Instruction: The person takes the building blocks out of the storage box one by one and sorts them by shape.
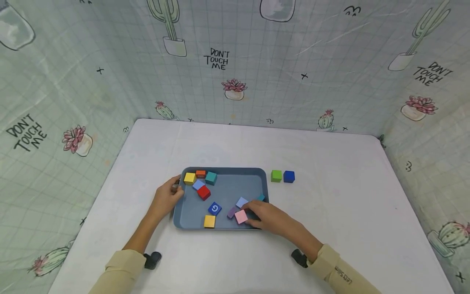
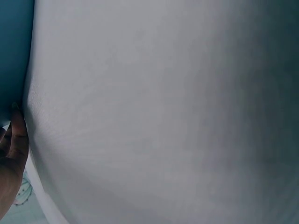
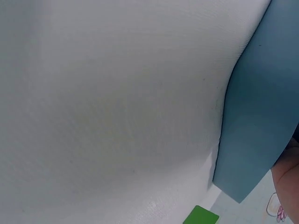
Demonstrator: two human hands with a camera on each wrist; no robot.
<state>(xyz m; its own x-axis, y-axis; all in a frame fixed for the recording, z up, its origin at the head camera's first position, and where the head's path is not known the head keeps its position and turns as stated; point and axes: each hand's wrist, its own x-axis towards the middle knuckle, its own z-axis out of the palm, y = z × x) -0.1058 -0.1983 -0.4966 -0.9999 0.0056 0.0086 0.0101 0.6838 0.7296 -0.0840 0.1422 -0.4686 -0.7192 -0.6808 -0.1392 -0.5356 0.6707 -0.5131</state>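
A blue-grey tray (image 1: pixel 231 188) lies on the white table with several coloured blocks in it. At its left rim, my left hand (image 1: pixel 166 198) holds the edge; the left wrist view shows its fingers (image 2: pixel 18 133) against the tray's outer wall. My right hand (image 1: pixel 273 218) reaches over the tray's front right corner and pinches a pink block (image 1: pixel 240 217) between thumb and fingers. Close beside that block are a purple block (image 1: pixel 231 212) and a light blue block (image 1: pixel 242 202). A teal block (image 1: pixel 261 197) near the right wall is partly hidden by the hand.
Yellow (image 1: pixel 189 178), orange (image 1: pixel 200 174), teal (image 1: pixel 211 178), light blue (image 1: pixel 198 185) and red (image 1: pixel 203 192) blocks cluster at the tray's back left. Blue (image 1: pixel 214 208) and yellow (image 1: pixel 209 221) blocks lie at its front. Outside, right, are green (image 1: pixel 276 176) and blue (image 1: pixel 289 177) blocks.
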